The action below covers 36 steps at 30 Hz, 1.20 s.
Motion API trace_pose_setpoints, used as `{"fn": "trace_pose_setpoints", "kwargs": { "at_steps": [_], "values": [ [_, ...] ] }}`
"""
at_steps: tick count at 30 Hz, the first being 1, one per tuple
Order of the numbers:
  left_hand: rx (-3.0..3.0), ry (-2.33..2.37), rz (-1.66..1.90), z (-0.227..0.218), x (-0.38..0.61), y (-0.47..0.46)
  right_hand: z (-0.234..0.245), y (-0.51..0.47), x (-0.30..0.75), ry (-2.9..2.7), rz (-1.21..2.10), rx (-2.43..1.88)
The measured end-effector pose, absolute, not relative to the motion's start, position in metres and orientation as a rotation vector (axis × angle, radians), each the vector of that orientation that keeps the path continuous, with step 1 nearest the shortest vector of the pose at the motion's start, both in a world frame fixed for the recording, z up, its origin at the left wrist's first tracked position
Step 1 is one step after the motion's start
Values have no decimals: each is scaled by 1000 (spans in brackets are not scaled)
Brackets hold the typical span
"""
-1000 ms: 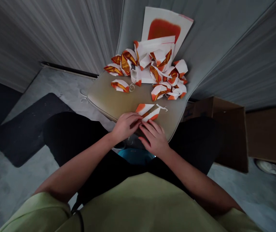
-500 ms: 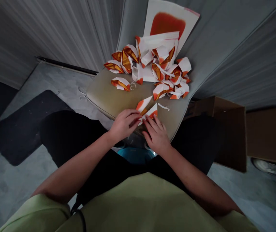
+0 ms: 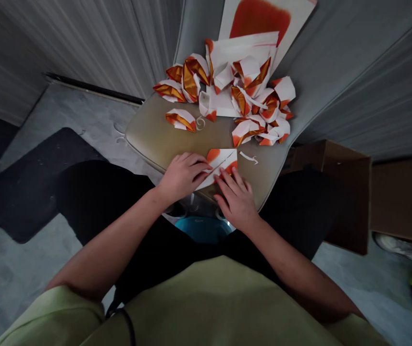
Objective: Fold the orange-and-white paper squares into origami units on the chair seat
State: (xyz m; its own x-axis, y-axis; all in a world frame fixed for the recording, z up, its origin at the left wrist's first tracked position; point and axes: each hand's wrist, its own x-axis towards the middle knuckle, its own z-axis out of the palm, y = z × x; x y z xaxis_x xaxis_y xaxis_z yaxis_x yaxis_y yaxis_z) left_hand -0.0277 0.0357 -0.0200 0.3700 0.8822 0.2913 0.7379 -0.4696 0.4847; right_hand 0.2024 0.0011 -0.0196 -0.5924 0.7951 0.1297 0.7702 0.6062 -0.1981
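A white and orange folded paper [image 3: 221, 163] lies on the beige padded seat [image 3: 158, 139], with a diagonal crease across it. My left hand [image 3: 183, 177] grips its left corner from the near side, fingertips on the edge. Over its lower right part rests my right hand [image 3: 235, 202], fingers spread and pressing down. Beyond the hands is a heap of orange, gold and white folded paper pieces [image 3: 243, 96]. One loose folded piece [image 3: 180, 120] sits apart at its left, and a thin white paper curl [image 3: 248, 157] lies just right of the paper.
A white sheet with a red patch [image 3: 259, 17] lies under the heap against grey ribbed fabric [image 3: 353, 72]. A brown cardboard box [image 3: 339, 192] stands at right, a blue round object [image 3: 204, 229] below the seat, a black mat [image 3: 36, 192] on the grey floor at left.
The paper's two flaps, apart earlier, now lie together as one flat piece under both hands. The view has tilted, so the heap and seat sit higher and further right.
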Motion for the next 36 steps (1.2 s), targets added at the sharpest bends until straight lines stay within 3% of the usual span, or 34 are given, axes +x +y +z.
{"fn": "trace_pose_setpoints", "kwargs": {
  "at_steps": [10, 36],
  "values": [
    [2240, 1231, 759, -11, -46, 39, -20, 1, 204, -2613, 173, -1278],
    [2332, 1278, 463, -6, -49, 33, -20, 0, 200, -2617, 176, -1360]
  ]
}}
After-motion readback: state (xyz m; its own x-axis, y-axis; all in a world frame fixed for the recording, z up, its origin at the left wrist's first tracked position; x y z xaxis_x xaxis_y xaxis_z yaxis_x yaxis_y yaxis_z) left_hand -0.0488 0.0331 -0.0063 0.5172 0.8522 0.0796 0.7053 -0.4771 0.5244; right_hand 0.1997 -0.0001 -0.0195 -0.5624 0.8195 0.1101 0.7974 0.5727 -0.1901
